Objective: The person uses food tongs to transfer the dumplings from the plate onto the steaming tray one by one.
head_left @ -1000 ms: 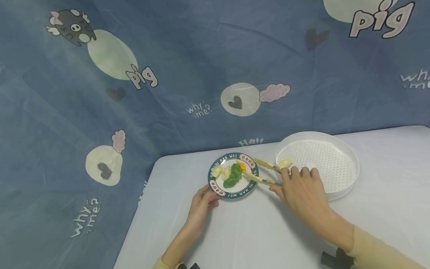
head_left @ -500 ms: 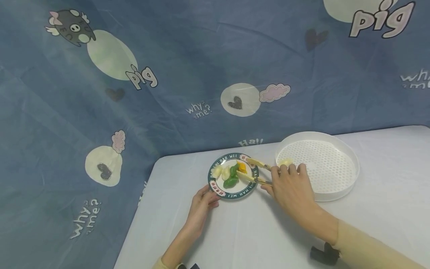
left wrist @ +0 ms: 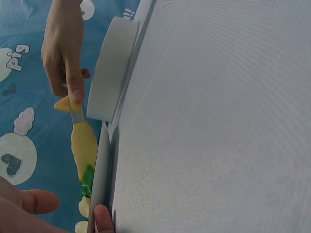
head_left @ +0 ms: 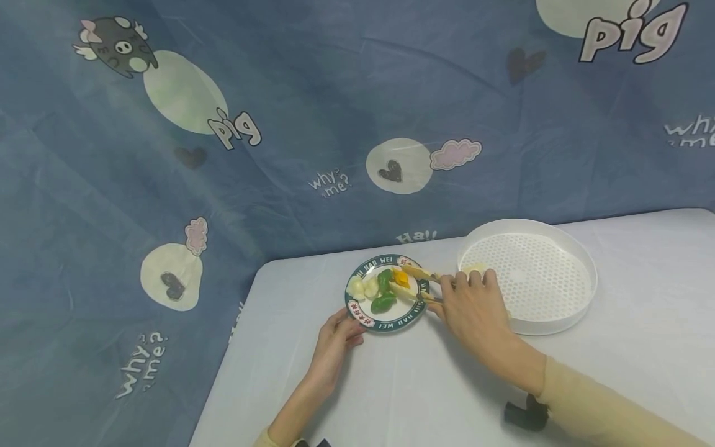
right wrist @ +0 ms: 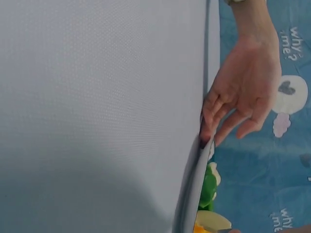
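My left hand (head_left: 335,338) holds the near left rim of a small round plate (head_left: 393,325) with a green lettered border; in the right wrist view its fingers (right wrist: 217,109) straddle the rim. My right hand (head_left: 475,310) grips yellow-tipped tongs (left wrist: 85,145) with metal parts, their arms apart over the plate's right side. Between or beside the tips lies a yellow-orange piece (head_left: 400,278); contact cannot be told. Left of it are green pepper-like pieces (head_left: 383,302) and pale garlic-like cloves (head_left: 355,288).
A white round basket (head_left: 583,298) with a perforated floor stands right of the plate, partly behind my right hand. A pale piece (head_left: 476,267) shows at its left side. Behind the white-covered table (head_left: 402,385) hangs a blue printed curtain (head_left: 301,112).
My right hand and the tongs have moved left, further over the plate. The pale cloves and the upper green piece have shifted slightly left. My left hand stays at the rim.
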Demonstrator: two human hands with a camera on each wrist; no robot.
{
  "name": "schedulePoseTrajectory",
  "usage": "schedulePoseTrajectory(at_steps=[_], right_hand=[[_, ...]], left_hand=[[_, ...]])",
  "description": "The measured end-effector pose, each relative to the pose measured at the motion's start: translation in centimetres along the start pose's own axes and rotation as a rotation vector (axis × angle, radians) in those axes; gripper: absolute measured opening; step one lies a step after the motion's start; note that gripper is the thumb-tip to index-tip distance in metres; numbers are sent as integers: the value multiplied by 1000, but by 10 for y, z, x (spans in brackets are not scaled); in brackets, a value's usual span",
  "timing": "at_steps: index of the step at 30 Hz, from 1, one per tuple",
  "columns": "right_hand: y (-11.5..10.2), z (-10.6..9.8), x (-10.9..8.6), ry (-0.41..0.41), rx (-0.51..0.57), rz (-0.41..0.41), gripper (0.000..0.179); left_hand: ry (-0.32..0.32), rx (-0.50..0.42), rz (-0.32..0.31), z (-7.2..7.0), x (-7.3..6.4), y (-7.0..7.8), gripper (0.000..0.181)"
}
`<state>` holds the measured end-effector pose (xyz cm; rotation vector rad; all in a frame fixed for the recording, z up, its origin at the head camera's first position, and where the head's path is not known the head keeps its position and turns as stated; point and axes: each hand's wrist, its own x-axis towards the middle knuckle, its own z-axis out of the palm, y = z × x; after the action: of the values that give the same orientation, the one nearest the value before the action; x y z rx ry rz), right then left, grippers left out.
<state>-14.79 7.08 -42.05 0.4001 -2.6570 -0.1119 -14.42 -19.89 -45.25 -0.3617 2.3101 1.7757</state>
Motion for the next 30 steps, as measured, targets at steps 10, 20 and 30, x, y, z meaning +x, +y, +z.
schedulePoseTrajectory(at_steps=[10, 20, 30], right_hand=[[-2, 3, -1, -16, 16, 15, 50], [-1, 6, -2, -41, 35, 28, 49], [4, -2, -6, -47, 16, 24, 51]], left_hand=[[6, 10, 8, 2, 0, 1, 80], [10, 8, 12, 2, 0, 1, 79], [12, 13, 7, 2, -1, 3, 78]])
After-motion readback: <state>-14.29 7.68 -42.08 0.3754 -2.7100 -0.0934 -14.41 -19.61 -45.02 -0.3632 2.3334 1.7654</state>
